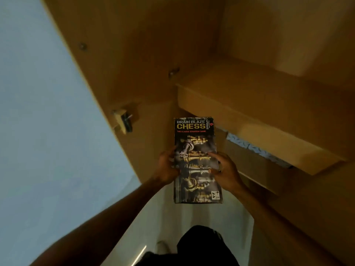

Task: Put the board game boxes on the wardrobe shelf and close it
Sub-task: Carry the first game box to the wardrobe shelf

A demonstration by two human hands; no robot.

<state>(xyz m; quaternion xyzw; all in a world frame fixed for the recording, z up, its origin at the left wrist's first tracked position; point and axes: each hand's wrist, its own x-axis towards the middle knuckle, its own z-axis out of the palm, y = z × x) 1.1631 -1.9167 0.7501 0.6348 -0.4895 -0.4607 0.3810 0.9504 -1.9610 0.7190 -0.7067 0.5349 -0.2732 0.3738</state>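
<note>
A dark chess box (194,139) with gold lettering and pictured chess pieces is held flat in front of me, its title end pointing toward the wardrobe. My left hand (166,167) grips its left edge. My right hand (226,169) grips its right edge, thumb on top. The box hangs just below and in front of a wooden wardrobe shelf (249,120), near the shelf's left end. The wardrobe is open, its interior brown and dim.
The wardrobe's side panel (107,54) with a hinge (124,120) rises on the left, beside a pale blue wall (38,112). A blue-and-white patterned item (255,148) lies under the shelf. Lower compartments show at right. The white floor (146,217) and my dark-clothed legs are below.
</note>
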